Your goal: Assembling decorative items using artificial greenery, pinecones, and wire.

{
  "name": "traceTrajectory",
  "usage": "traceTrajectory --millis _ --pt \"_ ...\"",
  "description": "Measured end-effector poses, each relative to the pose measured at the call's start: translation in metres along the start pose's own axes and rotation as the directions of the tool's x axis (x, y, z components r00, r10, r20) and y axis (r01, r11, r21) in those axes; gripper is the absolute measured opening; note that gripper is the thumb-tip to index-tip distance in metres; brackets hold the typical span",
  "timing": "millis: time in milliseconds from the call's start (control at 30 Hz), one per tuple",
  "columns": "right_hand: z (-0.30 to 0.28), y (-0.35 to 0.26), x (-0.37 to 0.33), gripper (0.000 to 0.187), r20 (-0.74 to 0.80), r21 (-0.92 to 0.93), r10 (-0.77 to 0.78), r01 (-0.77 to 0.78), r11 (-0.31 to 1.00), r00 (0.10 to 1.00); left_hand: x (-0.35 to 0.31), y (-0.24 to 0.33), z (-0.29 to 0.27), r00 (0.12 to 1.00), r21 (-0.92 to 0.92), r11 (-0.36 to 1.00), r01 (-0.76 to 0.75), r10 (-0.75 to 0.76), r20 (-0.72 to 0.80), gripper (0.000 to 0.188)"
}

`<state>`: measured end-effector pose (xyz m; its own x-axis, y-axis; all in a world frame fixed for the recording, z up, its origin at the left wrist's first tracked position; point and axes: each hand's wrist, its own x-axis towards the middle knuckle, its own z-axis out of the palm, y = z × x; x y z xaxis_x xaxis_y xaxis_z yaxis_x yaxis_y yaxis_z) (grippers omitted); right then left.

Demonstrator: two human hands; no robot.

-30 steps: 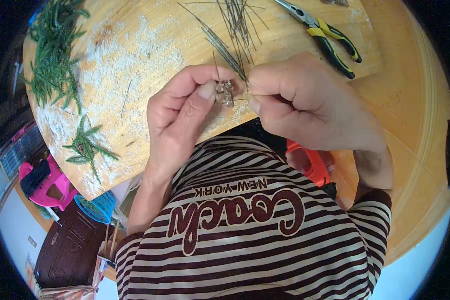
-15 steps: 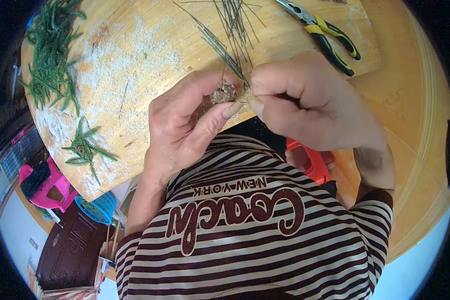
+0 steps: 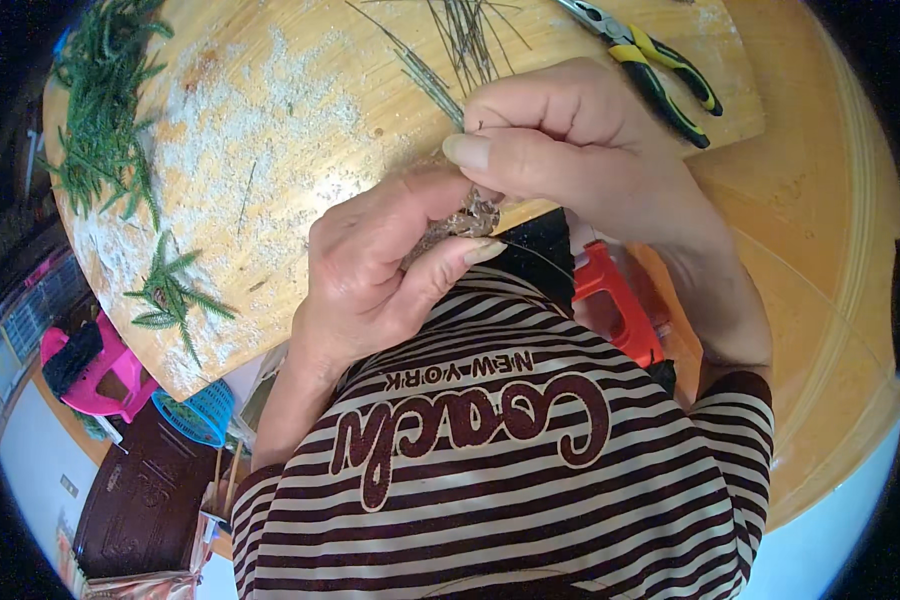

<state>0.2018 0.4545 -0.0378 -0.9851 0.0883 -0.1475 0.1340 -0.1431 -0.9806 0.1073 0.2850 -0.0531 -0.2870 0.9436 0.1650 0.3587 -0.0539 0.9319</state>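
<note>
Held piece: glossy brown cluster (image 3: 478, 216) near twelve o'clock, in the left hand (image 3: 365, 255).
Hands: close together — left curled around the cluster, right hand (image 3: 575, 145) pinched thumb to forefinger; what it grips, I cannot tell.
Shirt lettering: upside-down dark-red script (image 3: 482, 415) on the striped shirt (image 3: 490, 530), six o'clock.
Board edge: wooden board (image 3: 370, 60) slants from eight o'clock up behind the hands.
Room: wires (image 3: 465, 40) at twelve, pliers (image 3: 658, 98) between one and two, tabletop (image 3: 810, 260) spreading at three.
</note>
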Motion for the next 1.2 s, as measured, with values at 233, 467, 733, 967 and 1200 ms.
traceTrajectory --millis 233,467,733,967,1200 --pt "0.003 0.0 -0.001 0.033 -0.03 -0.053 -0.04 0.039 0.998 0.999 -0.009 -0.002 0.007 0.99 0.016 0.998 0.054 -0.051 -0.132 0.029" --pt "0.002 -0.003 0.0 0.034 0.018 0.004 0.007 -0.007 1.0 1.0 -0.013 0.001 0.011 0.987 -0.022 0.996 0.084 -0.086 -0.136 0.028" --pt "-0.002 -0.002 0.0 0.033 0.039 -0.048 0.068 -0.066 0.997 0.997 -0.011 0.001 0.014 0.976 -0.153 0.987 0.042 -0.073 -0.207 0.03" --pt "0.003 0.009 0.001 0.034 0.065 0.086 0.074 -0.08 0.993 0.995 -0.012 -0.001 0.017 0.983 -0.151 0.989 -0.003 -0.025 -0.182 0.028" --pt "0.01 0.01 -0.014 0.032 -0.134 -0.056 -0.079 0.072 0.996 0.988 -0.013 -0.004 0.017 0.971 -0.102 0.99 -0.097 0.072 -0.226 0.026"
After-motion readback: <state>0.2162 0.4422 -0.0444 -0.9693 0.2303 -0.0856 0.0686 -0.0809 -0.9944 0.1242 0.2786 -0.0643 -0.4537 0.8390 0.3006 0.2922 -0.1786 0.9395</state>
